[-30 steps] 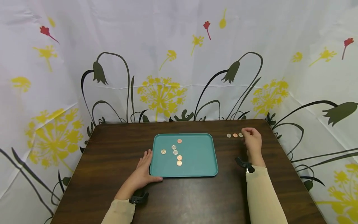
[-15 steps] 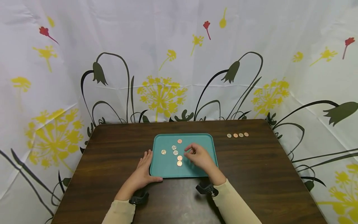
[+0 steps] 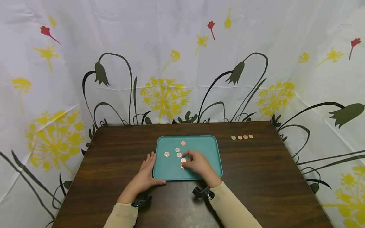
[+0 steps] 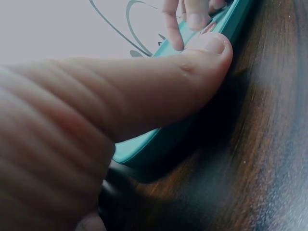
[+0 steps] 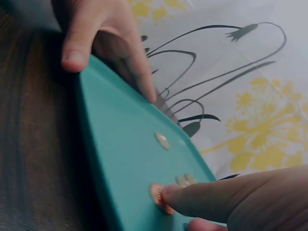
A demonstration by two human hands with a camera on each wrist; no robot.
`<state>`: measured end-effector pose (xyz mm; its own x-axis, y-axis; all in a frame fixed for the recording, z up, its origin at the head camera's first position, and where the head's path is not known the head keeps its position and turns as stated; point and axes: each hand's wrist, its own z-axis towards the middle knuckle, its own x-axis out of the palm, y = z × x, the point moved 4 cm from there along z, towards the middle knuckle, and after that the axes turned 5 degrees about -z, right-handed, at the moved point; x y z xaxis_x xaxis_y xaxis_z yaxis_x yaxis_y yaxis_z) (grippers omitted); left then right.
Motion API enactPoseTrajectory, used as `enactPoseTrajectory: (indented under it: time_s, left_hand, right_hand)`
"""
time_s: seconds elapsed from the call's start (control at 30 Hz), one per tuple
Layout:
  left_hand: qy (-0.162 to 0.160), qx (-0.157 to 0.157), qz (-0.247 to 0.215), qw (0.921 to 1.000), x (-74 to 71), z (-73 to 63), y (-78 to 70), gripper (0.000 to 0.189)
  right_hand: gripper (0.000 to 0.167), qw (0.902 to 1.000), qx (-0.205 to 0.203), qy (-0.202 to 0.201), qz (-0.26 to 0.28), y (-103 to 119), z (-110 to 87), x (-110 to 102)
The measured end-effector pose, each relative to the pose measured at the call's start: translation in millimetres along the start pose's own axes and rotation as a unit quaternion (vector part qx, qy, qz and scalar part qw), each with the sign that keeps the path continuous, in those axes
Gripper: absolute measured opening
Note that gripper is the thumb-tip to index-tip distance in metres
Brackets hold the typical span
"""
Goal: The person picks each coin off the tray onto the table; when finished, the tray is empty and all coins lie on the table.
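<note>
In the head view a teal tray [image 3: 202, 158] lies on the dark wooden table, bearing several copper and silver-coloured coins. My left hand [image 3: 148, 172] rests at its near left corner, fingers straight along the left side and thumb along the front edge. Over the tray, my right hand [image 3: 199, 164] reaches down with thumb and index finger apart about a copper coin [image 3: 183, 160]. The thumb covers part of a second copper coin [image 3: 182, 166]. In the right wrist view a fingertip touches a copper coin [image 5: 155, 192]; I see no coin lifted.
At the table's far right, a row of several coins [image 3: 240, 137] alternates silver and copper. The other tray coins, such as a silver coin [image 3: 166, 154] and a copper coin [image 3: 183, 143], lie left of and beyond my right hand. A flowered curtain [image 3: 182, 63] hangs behind the table [image 3: 119, 148].
My right hand has left a copper coin at the right end of the row, moved left over the tray, and come down at the copper coins. My left hand has stayed put.
</note>
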<state>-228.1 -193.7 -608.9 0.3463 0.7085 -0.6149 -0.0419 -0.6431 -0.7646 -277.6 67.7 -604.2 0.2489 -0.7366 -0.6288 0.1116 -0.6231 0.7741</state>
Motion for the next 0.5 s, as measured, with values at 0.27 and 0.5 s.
enactPoseTrajectory:
  time_s: [0.27, 0.5]
  left_hand:
    - [0.004, -0.004, -0.005, 1.0, 0.3, -1.6, -0.5, 0.143]
    - [0.005, -0.002, -0.004, 1.0, -0.5, -1.1, -0.9, 0.143]
  right_hand:
    - [0.029, 0.9981, -0.005, -0.022, -0.058, 4.6, -2.0, 0.9]
    - [0.022, 0.9988, 0.008, 0.004, -0.049, 6.2, -2.0, -2.6]
